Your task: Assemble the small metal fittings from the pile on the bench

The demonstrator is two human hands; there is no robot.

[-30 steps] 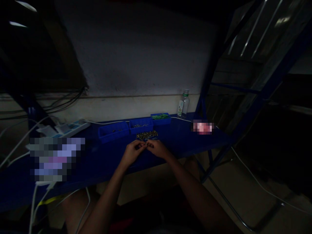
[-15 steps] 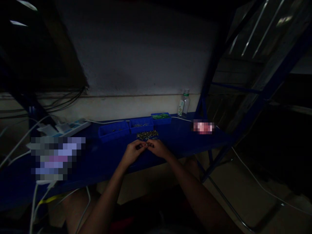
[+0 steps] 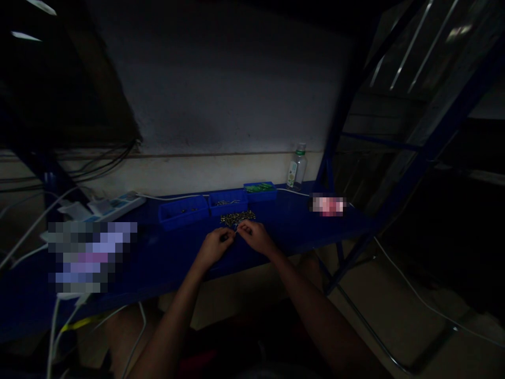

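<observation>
Over the blue table (image 3: 284,231), my left hand (image 3: 215,245) and my right hand (image 3: 254,237) meet almost fingertip to fingertip. Both are closed in a pinch; whatever lies between the fingers is too small and dark to make out. Just beyond the fingertips is a pile of small metal parts (image 3: 236,217). Behind the pile stand a blue tray (image 3: 183,211) with a few small pieces, a second blue tray (image 3: 228,210) with thin metal pieces, and a third blue tray (image 3: 260,196) holding green items.
A clear bottle (image 3: 297,167) stands near the wall. At the left are a white power strip (image 3: 114,208), cables and a blurred-out object (image 3: 92,258). Another blurred-out object (image 3: 328,205) lies on the right. Blue frame posts rise at both sides.
My right fingers have lifted slightly and turned toward the pile, while my left hand stays nearly in place. The fingertips show a slightly different pinch.
</observation>
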